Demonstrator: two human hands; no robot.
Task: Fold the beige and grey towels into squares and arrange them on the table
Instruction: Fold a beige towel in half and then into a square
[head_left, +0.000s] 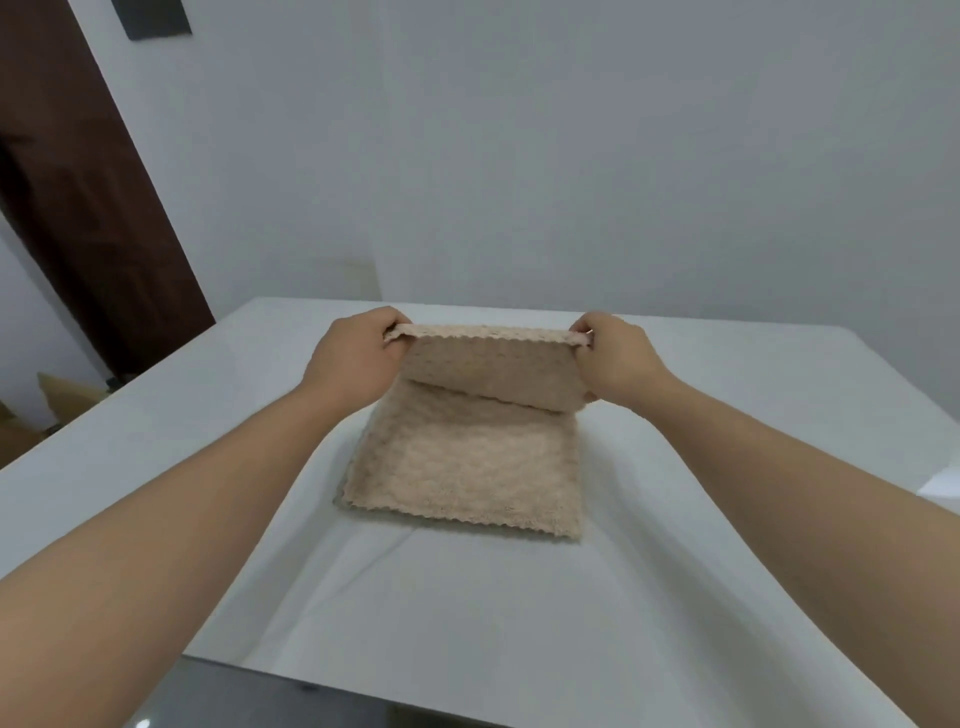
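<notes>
While left hand (358, 359) and right hand (619, 364) fingers pinch beige towel (467, 462), table (467, 603) beneath, brown door (88, 208) leftward.

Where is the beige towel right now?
In the head view the beige towel lies in the middle of the table, its near part flat. The left hand and right hand pinch its lifted far corners.

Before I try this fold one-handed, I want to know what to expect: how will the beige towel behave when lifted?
The beige towel is probably floppy: the part raised by the left hand and right hand droops and doubles over. Likely light, since pinches at two corners hold it up. Its fluffy pile should not slip easily on the table.
</notes>
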